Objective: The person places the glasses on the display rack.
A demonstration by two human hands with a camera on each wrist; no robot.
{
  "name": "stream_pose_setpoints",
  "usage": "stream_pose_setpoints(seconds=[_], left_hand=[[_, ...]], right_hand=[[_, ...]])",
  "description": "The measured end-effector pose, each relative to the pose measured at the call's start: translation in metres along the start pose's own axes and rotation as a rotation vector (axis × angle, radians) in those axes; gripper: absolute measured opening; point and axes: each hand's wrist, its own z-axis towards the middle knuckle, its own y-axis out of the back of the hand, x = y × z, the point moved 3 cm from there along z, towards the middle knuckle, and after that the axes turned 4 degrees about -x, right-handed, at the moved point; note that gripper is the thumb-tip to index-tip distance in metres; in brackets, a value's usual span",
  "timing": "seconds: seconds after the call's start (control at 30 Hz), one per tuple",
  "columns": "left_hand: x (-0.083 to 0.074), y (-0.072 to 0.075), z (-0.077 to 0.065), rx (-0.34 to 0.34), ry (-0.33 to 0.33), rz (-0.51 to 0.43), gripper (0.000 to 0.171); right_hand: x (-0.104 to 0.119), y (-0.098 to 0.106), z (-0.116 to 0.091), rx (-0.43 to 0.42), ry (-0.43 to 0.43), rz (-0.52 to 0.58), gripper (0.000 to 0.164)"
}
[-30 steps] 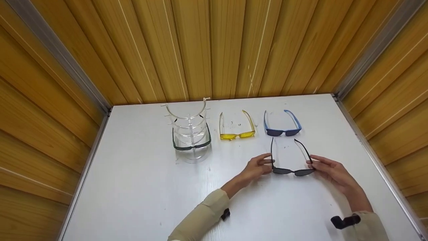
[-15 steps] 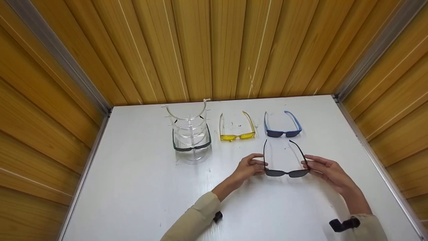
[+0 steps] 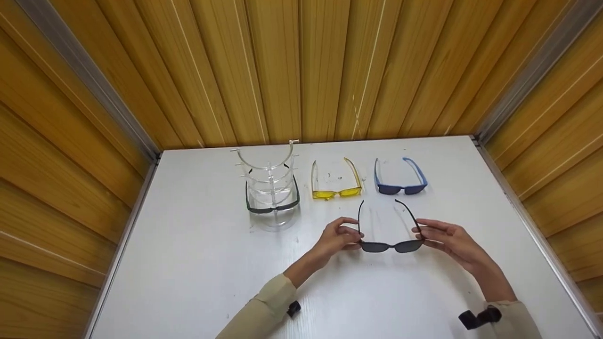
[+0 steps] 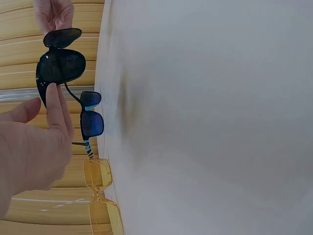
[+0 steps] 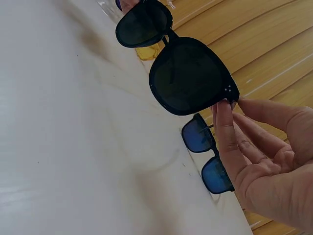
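Black sunglasses (image 3: pixel 390 245) with their arms unfolded hang just above the white table (image 3: pixel 188 263), lenses toward me. My left hand (image 3: pixel 338 237) pinches the frame's left corner, and my right hand (image 3: pixel 435 235) pinches its right corner. In the left wrist view the black sunglasses (image 4: pixel 58 62) sit at my left fingertips (image 4: pixel 53 100). The right wrist view shows the dark lenses (image 5: pixel 188 76) with my right fingertips (image 5: pixel 225 115) on the frame's corner.
A clear acrylic stand (image 3: pixel 271 188) at the back left carries a dark pair on a low tier. Yellow glasses (image 3: pixel 335 190) and blue sunglasses (image 3: pixel 400 186) lie behind my hands. Wooden walls close the table in on three sides.
Both hands have carried the black sunglasses leftward and a little toward me, keeping the same hold.
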Motion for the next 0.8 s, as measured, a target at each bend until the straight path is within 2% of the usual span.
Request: stream_pose_setpoints(seconds=[0.27,0.8], left_hand=[[0.001,0.020,-0.014,-0.032,0.028,-0.002,0.047],[0.005,0.069,-0.049,-0.076,-0.018,0.017,0.048]], right_hand=[[-0.005,-0.019,0.007,0.052,-0.019,0.027,0.043],[-0.015,-0.064,0.033,0.162,-0.047,0.031,0.052]])
